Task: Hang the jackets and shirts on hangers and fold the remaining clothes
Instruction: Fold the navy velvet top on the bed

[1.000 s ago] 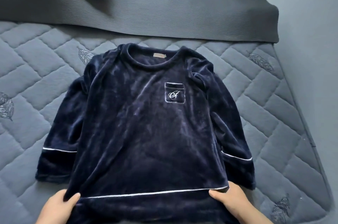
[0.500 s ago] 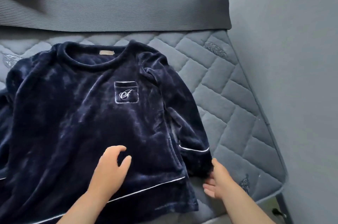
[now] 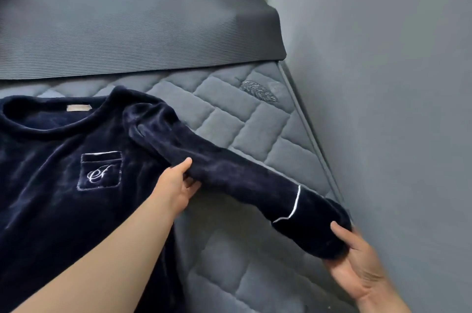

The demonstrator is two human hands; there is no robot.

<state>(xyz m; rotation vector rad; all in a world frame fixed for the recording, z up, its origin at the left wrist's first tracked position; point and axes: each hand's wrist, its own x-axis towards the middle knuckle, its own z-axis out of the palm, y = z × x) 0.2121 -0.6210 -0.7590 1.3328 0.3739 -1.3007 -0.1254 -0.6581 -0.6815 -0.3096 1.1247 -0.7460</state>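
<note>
Holding sleeve point(image 3: 229, 169) of navy velvet top point(image 3: 63, 210) outstretched above bed mattress point(image 3: 229, 261).
Laid front-up on mattress at left, apart from raised sleeve. Gripping mid-sleeve with left hand point(image 3: 176, 187), thumb on top, fingers curled beneath; clasping cuff point(image 3: 314, 233) with right hand point(image 3: 357, 266), thumb over it, near grey wall point(image 3: 396, 108).

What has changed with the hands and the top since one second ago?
Both hands left the hem. The left hand now grips the sleeve at its middle and the right hand holds its cuff; the sleeve, which lay beside the body, is lifted and stretched out toward the wall. The top still lies flat, front up, on the mattress.
</note>
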